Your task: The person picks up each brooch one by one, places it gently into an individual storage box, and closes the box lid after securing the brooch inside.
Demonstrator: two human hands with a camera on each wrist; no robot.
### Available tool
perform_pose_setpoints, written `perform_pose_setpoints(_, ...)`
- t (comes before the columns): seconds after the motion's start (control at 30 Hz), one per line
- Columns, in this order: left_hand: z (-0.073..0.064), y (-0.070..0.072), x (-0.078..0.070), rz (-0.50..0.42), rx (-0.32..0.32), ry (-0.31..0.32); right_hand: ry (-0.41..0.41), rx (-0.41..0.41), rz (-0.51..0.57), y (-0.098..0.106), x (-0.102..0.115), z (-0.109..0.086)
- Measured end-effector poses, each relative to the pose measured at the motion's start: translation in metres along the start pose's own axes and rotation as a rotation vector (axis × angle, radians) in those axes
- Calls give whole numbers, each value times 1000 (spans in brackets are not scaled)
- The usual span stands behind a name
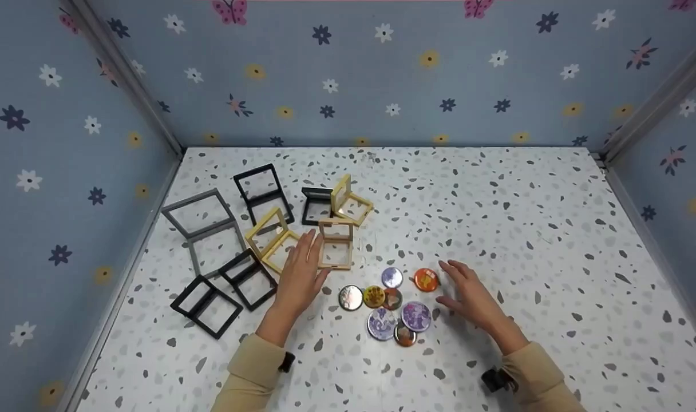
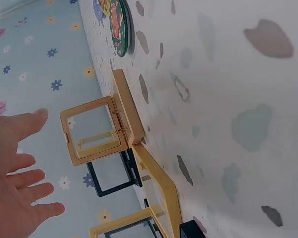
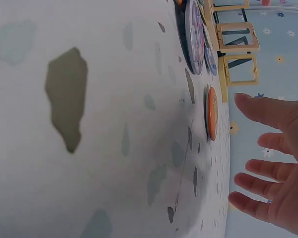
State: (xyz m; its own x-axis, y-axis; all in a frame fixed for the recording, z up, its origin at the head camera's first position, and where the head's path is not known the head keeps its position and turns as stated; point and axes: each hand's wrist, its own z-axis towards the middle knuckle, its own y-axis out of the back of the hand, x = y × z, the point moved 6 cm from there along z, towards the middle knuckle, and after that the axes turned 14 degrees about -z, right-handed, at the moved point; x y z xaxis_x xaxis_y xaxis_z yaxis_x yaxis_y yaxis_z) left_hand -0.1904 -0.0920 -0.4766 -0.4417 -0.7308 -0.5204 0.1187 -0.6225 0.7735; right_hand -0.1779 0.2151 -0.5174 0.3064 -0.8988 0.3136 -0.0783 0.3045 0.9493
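Note:
My left hand [image 1: 297, 279], fingers extended and nothing held, hovers between a yellow hinged frame [image 1: 271, 256] and a tan hinged frame [image 1: 335, 267]. In the left wrist view, its spread fingers stand apart from the tan frame [image 2: 72, 156]. My right hand [image 1: 473, 297] is also empty, with relaxed fingers beside an orange round button badge [image 1: 426, 280]. A loose group of badges lies between the hands: a white-blue one [image 1: 392, 277], a yellow one [image 1: 374, 297], purple ones [image 1: 416, 316] and a shiny one [image 1: 351, 298]. Some overlap.
Around the left side lie more open hinged frames: a large grey one [image 1: 194, 235], several black ones [image 1: 198, 316] and another yellow one [image 1: 332, 197] behind the tan frame. Flower-patterned panels [image 1: 359, 74] wall in the speckled white table [image 1: 497, 217] at the back and sides.

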Motion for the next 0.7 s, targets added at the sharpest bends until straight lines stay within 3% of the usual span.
perform_pose_setpoints(0.17,12,-1,5,-36,-24,0,1,69,-20,-6,1,5)
perform_pose_setpoints(0.33,26,-1,13,-51,-39,11,31,87,-56,-10,2,10)
perform_pose_setpoints(0.7,50,-9,30,-81,8,80,42,122,-111,-16,4,21)
